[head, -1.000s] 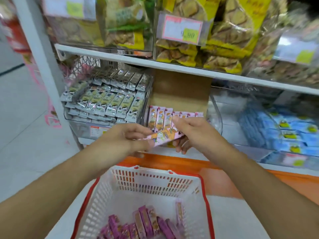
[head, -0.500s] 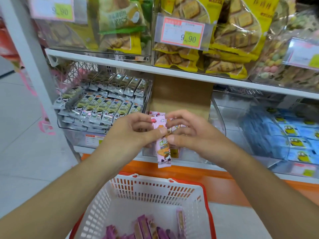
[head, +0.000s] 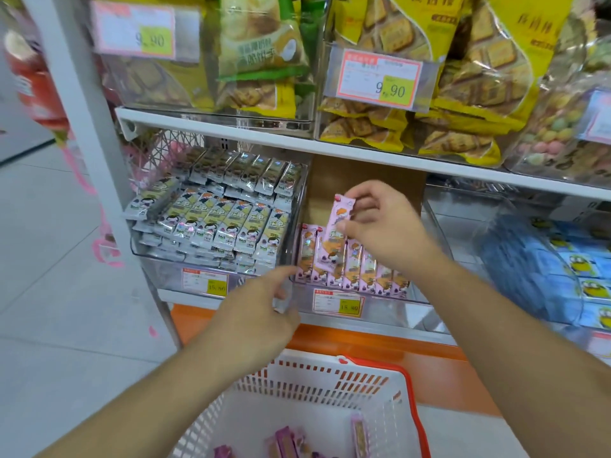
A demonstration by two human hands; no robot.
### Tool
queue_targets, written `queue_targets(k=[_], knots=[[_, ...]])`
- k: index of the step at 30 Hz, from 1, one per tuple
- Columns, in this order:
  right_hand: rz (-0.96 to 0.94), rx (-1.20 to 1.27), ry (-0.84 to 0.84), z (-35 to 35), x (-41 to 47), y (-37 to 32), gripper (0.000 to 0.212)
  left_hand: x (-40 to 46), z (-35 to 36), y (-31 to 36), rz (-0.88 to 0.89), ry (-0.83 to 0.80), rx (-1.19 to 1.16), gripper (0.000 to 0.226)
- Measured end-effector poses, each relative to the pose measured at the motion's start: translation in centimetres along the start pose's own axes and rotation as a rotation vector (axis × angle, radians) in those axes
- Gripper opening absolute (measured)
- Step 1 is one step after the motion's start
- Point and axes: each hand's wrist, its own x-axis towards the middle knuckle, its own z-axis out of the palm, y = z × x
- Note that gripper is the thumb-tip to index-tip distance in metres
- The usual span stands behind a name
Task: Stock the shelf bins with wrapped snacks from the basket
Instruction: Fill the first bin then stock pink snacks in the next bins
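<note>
Pinching one pink wrapped snack bar [head: 338,226] in my right hand [head: 380,226], thumb on its front and fingers curled round the top end, so it's standing nearly upright with its lower end dipping into the row of pink bars [head: 353,269] already lined up in the middle clear bin [head: 390,305]. That row stands on end along the bin's front wall, just above the price tag [head: 339,304] reading 15.90.

My left hand [head: 261,312] is at about 8 o'clock from the right one, down at the bin's front left corner. It isn't holding anything; the index finger sticks out toward the leftmost pink bar and the other fingers are loosely bent. Can't quite tell if the fingertip touches the plastic or just hovers in front of it.

At 9 o'clock from the pink row is the neighbouring bin, packed with silver-green wrapped bars [head: 215,219] in stacked rows. At 3 o'clock there's a bin of blue packets [head: 568,269] with yellow cartoon faces. Behind my right hand there's a brown cardboard panel [head: 367,183]. At 12 o'clock, on the shelf above, yellow biscuit bags [head: 463,77] sit behind a 9.90 tag [head: 380,79].

Down at 6 o'clock is the white basket [head: 330,385] with its red rim, and a few purple-pink bars [head: 287,441] lying in the bottom.
</note>
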Motion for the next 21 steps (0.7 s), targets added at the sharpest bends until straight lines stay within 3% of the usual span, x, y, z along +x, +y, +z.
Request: queue_targets(k=[3,7,21], knots=[[0.049,-0.038,-0.127,3.2,0.8,1.9,0.038,0.0,0.5,-0.8,0.034,0.001,0.148,0.067],[0.006,-0.166,-0.209,5.1,0.7,3.6,0.038,0.4,1.1,-1.2,0.062,0.011,0.149,0.064],[-0.155,-0.574,-0.055,6.9,1.4,5.2,0.050,0.5,1.5,-1.7,0.123,0.033,0.163,0.065]])
